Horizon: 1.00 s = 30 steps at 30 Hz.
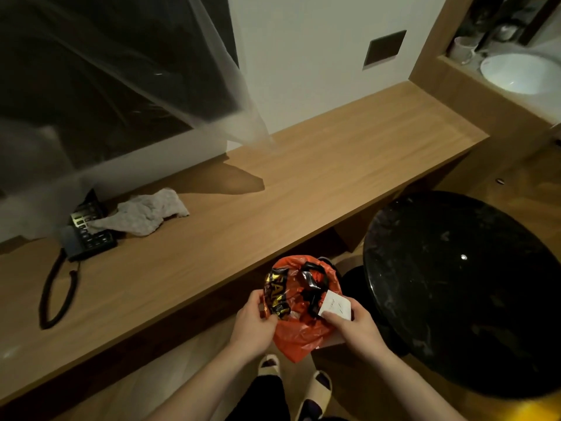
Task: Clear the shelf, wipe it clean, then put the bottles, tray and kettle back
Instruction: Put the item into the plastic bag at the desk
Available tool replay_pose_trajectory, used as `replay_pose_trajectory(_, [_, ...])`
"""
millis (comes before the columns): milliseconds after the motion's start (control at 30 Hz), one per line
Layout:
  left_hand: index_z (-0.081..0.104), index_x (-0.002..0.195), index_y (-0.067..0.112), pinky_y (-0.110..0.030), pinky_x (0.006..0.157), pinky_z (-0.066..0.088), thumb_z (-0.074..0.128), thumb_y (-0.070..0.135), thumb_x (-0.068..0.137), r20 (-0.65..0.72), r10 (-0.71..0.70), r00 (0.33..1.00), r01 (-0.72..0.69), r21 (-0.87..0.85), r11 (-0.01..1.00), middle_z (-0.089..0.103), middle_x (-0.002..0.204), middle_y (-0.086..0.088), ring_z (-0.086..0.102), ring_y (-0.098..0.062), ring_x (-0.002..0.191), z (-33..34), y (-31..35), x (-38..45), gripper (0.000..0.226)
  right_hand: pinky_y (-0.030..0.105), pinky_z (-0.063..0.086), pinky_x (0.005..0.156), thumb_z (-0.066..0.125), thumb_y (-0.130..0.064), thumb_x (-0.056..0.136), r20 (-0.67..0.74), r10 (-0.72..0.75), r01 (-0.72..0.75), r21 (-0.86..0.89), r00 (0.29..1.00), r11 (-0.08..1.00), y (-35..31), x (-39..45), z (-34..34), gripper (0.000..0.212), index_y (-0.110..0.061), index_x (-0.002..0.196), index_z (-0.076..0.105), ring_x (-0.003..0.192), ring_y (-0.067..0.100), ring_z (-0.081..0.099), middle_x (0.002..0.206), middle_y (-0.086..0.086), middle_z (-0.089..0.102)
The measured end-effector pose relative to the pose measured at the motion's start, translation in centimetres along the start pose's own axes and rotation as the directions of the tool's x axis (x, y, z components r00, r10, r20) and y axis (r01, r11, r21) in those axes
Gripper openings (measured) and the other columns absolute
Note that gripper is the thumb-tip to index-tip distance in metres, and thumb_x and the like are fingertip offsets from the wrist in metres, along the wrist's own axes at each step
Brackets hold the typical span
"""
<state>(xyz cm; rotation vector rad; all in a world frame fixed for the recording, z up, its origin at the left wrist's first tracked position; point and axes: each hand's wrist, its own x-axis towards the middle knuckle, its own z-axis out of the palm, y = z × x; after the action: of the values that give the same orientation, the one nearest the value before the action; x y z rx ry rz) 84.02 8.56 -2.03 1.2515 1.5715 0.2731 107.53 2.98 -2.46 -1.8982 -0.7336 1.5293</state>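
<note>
At the far left of the frame the black telephone (86, 230) sits on the wooden shelf (303, 183), its coiled cord trailing toward the lower left, and a crumpled grey cloth (142, 215) lies partly over it, left within reach, I judge, for the wiping. The shelf's long middle and right stretch is bare wood; the bottles, tray and kettle are nowhere in view (perhaps already set aside). Lower centre, my left hand (255, 322) grips the rim of an orange plastic bag (299, 311), fingers curled round the edge to hold its mouth open below the shelf front. Bold yellow-and-black letters on a wrapper inside read roughly "FAM", the rest folded away. My right hand (353, 326) pinches a small white card (335, 306) at the bag's mouth, its faint writing too small to read. A round black table (461, 287) fills the right.
</note>
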Motion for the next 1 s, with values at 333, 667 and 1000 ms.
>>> replay_pose_trajectory(333, [0.047, 0.137, 0.039, -0.043, 0.092, 0.061, 0.064, 0.031, 0.094, 0.145, -0.093, 0.985, 0.080, 0.096, 0.992, 0.063, 0.123, 0.011, 0.066, -0.013, 0.111, 3.9, -3.9, 8.0, 0.047, 0.036, 0.058, 0.085, 0.078, -0.022, 0.089, -0.067, 0.236, -0.237, 0.006, 0.969, 0.972, 4.5, 5.8, 1.0, 0.050, -0.021, 0.131, 0.051, 0.108, 0.019, 0.059, 0.119, 0.001, 0.061])
replay_pose_trajectory(667, [0.057, 0.124, 0.041, -0.039, 0.103, 0.053, 0.066, 0.030, 0.095, 0.107, -0.116, 0.987, 0.093, 0.197, 0.976, 0.069, 0.113, 0.016, 0.063, -0.009, 0.112, 11.3, -10.2, 18.8, 0.033, 0.029, 0.059, 0.058, 0.070, -0.013, 0.094, -0.155, 0.363, -0.345, 0.131, 0.919, 0.929, 11.9, 17.9, 2.3, 0.041, -0.023, 0.130, 0.052, 0.090, 0.014, 0.061, 0.109, -0.003, 0.061])
replay_pose_trajectory(1000, [0.042, 0.154, 0.029, -0.039, 0.118, 0.039, 0.064, 0.014, 0.089, 0.058, -0.144, 0.988, 0.123, 0.273, 0.954, 0.055, 0.146, 0.001, 0.049, -0.022, 0.139, 21.7, -17.2, 32.6, 0.070, 0.038, 0.050, 0.089, 0.063, -0.027, 0.099, -0.161, 0.515, -0.493, 0.160, 0.842, 0.855, 22.2, 32.6, 2.8, 0.046, -0.014, 0.141, 0.052, 0.100, 0.023, 0.065, 0.106, 0.004, 0.066])
